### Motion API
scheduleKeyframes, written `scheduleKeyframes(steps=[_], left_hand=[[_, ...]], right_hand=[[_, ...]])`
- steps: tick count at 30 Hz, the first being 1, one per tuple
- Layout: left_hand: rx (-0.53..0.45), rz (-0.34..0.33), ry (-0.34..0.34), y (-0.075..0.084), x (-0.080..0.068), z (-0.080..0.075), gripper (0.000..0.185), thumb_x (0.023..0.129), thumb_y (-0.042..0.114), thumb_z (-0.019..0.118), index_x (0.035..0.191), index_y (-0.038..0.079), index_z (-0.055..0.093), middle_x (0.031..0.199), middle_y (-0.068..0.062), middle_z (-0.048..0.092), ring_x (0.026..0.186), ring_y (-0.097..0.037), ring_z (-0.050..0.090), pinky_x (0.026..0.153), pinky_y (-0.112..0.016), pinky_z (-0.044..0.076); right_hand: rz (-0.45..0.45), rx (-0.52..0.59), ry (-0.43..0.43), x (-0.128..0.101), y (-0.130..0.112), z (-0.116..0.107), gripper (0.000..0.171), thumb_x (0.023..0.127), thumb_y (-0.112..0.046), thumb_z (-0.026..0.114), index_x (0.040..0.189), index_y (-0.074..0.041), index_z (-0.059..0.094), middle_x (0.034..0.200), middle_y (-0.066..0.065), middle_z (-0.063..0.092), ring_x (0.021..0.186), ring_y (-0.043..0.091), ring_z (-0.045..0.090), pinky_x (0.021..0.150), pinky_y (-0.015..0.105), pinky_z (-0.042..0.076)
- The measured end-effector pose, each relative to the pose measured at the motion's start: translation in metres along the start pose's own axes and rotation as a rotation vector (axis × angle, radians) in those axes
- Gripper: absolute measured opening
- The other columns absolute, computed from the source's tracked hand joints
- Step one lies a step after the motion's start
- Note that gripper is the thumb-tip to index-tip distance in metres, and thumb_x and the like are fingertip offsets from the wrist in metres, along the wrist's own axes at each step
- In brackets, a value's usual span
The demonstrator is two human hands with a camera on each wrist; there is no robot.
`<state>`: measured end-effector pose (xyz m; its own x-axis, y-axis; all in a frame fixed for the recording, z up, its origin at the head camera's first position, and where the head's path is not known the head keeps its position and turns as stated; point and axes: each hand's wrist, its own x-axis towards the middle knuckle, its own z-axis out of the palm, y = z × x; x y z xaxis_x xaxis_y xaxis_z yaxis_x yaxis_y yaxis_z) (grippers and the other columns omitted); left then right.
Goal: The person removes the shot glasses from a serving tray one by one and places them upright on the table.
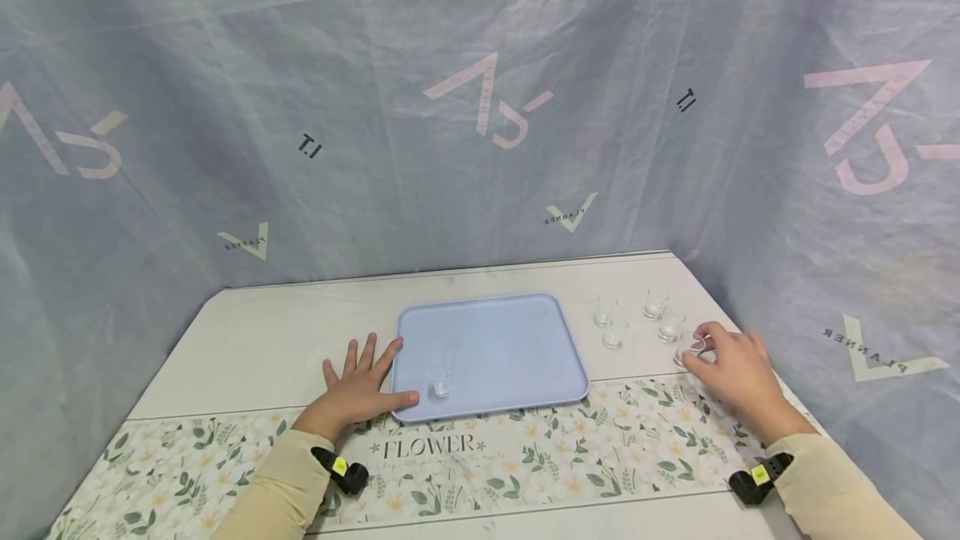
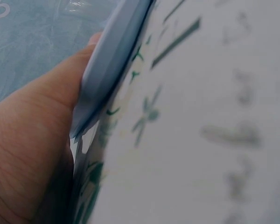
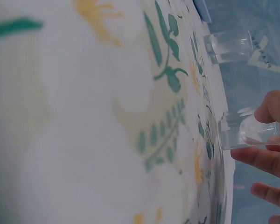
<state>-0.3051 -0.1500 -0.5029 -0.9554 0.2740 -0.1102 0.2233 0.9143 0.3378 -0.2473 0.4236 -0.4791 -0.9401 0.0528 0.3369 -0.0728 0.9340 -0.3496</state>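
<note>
A light blue tray (image 1: pixel 495 348) lies on the table, with one small clear glass (image 1: pixel 440 382) standing near its front left corner. My left hand (image 1: pixel 356 386) has its fingers spread at the tray's left edge, thumb over the rim; the left wrist view shows that hand (image 2: pixel 32 121) against the tray's side (image 2: pixel 107 70). At the far right, my right hand (image 1: pixel 738 365) pinches a small clear glass (image 1: pixel 686 352) between thumb and fingers. In the right wrist view this glass (image 3: pixel 233 130) stands on or very close to the table surface.
Several more small clear glasses (image 1: pixel 612 335) stand between the tray and my right hand, one of them (image 1: pixel 671 326) just behind the pinched glass. A floral strip with the word FLOWER (image 1: pixel 429 447) crosses the table. Grey curtains (image 1: pixel 375 107) enclose the back and sides.
</note>
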Motion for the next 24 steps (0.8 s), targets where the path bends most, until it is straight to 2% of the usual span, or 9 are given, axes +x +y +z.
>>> scheduleKeyframes(steps=[12,15,20,24], left_hand=[[0.001,0.007,0.003,-0.002,0.001,0.0003,0.111,0.079,0.083,0.059,0.164,0.027,0.017,0.168,-0.022,-0.002,0.15,-0.052,-0.01,0.103,-0.081,-0.013],[-0.012,0.008,0.002,-0.0033,0.0015,0.0026,0.112,0.078,0.085,0.058,0.164,0.028,0.015,0.168,-0.021,-0.004,0.15,-0.05,-0.012,0.104,-0.079,-0.016],[-0.026,0.019,0.011,-0.0064,0.0022,0.0056,0.113,0.076,0.088,0.054,0.164,0.03,0.014,0.168,-0.02,-0.005,0.151,-0.049,-0.014,0.103,-0.077,-0.02],[-0.045,0.037,0.029,-0.0066,0.0023,0.0064,0.112,0.076,0.085,0.058,0.164,0.029,0.017,0.168,-0.023,-0.002,0.15,-0.052,-0.012,0.102,-0.078,-0.02]], right_hand=[[-0.01,0.007,0.013,0.0016,0.0033,0.0068,0.039,0.091,-0.023,0.066,0.117,0.003,0.055,0.101,0.025,0.068,0.098,0.049,0.058,0.1,0.063,0.023],[-0.01,0.01,0.012,0.0017,0.0036,0.0072,0.039,0.092,-0.024,0.066,0.118,0.003,0.055,0.101,0.025,0.068,0.098,0.049,0.059,0.1,0.064,0.022],[-0.005,0.02,-0.037,0.0028,0.0034,0.0038,0.047,0.094,-0.033,0.067,0.12,0.003,0.052,0.101,0.025,0.07,0.099,0.049,0.06,0.099,0.065,0.022],[0.011,0.012,-0.089,0.0077,0.0037,-0.002,0.059,0.096,-0.046,0.064,0.123,0.004,0.049,0.104,0.027,0.069,0.099,0.052,0.06,0.096,0.065,0.023]])
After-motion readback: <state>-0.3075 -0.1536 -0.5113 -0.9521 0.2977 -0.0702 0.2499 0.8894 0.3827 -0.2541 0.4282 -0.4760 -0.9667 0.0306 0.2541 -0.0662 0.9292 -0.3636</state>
